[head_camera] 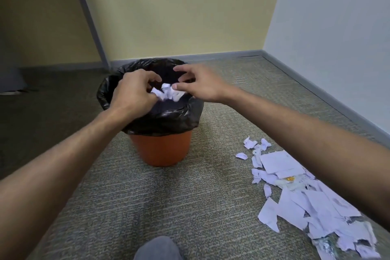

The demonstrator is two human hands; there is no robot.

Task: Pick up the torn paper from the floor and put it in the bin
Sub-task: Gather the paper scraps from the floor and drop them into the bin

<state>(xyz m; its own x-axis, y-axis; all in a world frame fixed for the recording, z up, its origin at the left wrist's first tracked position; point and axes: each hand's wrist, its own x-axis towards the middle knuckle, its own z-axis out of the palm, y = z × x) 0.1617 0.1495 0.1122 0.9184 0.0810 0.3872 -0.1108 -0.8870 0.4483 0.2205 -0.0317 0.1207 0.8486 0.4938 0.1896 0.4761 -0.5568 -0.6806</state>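
An orange bin [161, 150] lined with a black bag [168, 116] stands on the carpet ahead of me. Both my hands hover over its mouth. My left hand [133, 91] is curled around a clump of white torn paper scraps [166, 93]. My right hand [196, 84] is beside it with fingers spread, its thumb touching the same scraps. A large pile of torn white paper [306, 196] lies on the floor to the right of the bin, partly under my right forearm.
The bin sits near a room corner with yellow wall [168, 6] behind and pale wall [337, 27] to the right. My grey-clad knee [157, 249] shows at the bottom edge. A small yellow item [290, 179] lies among the paper.
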